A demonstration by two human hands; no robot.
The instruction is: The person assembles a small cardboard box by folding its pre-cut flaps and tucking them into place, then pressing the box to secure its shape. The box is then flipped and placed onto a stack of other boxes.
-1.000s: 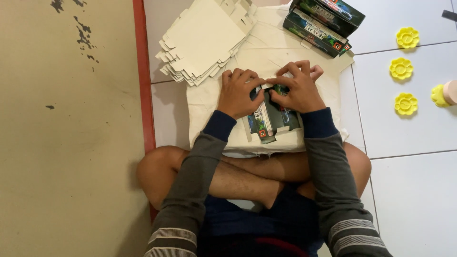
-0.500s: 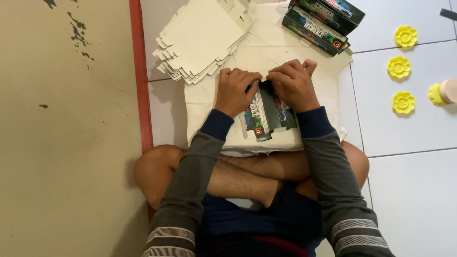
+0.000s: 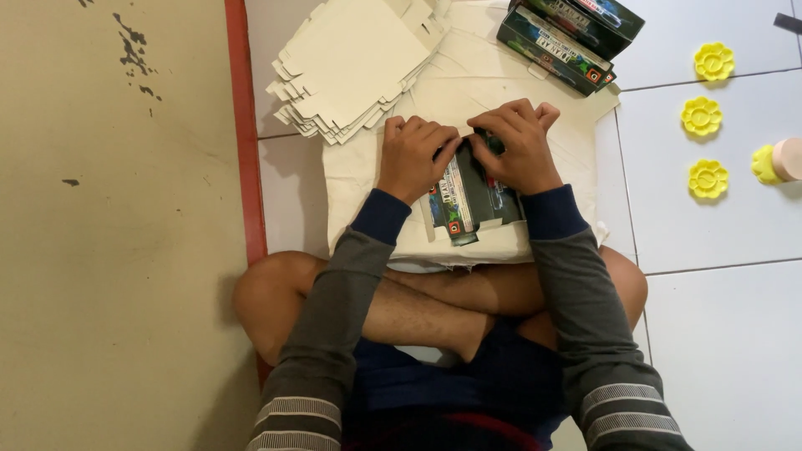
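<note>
Two hands | left hand (image 3: 415, 156) curled, gripping dark printed carton (image 3: 468, 199) | right hand (image 3: 520, 149) curled, gripping same carton

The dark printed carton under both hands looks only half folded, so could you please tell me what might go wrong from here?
1. Both hands, left hand and right hand, press the dark printed carton on a soft pale cloth; a crease could come out crooked.
2. The stack of flat blanks lies fanned close to the left hand; an elbow might scatter it.
3. The finished boxes lean past the cloth's edge and could slip.
</note>
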